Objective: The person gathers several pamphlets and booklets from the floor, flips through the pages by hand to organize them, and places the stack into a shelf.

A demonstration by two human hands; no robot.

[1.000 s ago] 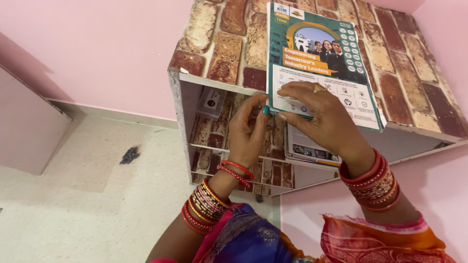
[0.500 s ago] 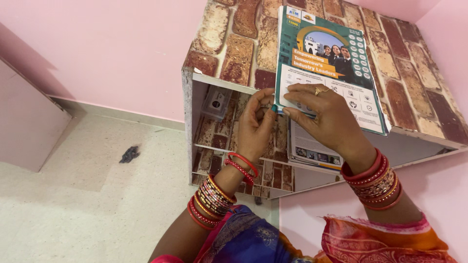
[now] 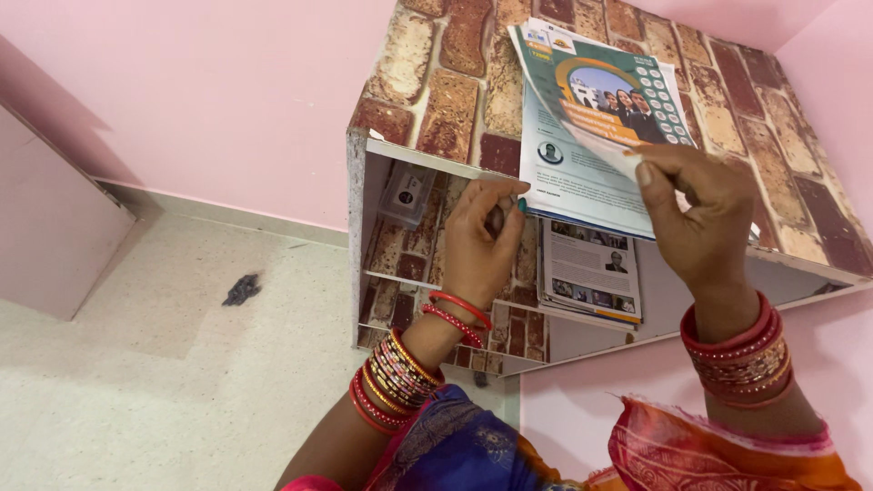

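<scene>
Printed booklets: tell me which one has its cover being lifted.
The green-covered booklet on the brick-patterned shelf unit's top; the right hand peels its cover. The booklet inside the shelf lies untouched.

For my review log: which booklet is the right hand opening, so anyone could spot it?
Find the brick-patterned shelf unit against the pink wall. On its top lies a green-covered brochure, its cover lifted by the right hand. The other booklets sit in the compartment below.

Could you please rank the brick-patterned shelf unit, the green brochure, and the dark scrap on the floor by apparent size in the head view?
1. brick-patterned shelf unit
2. green brochure
3. dark scrap, though it lies farther away
</scene>
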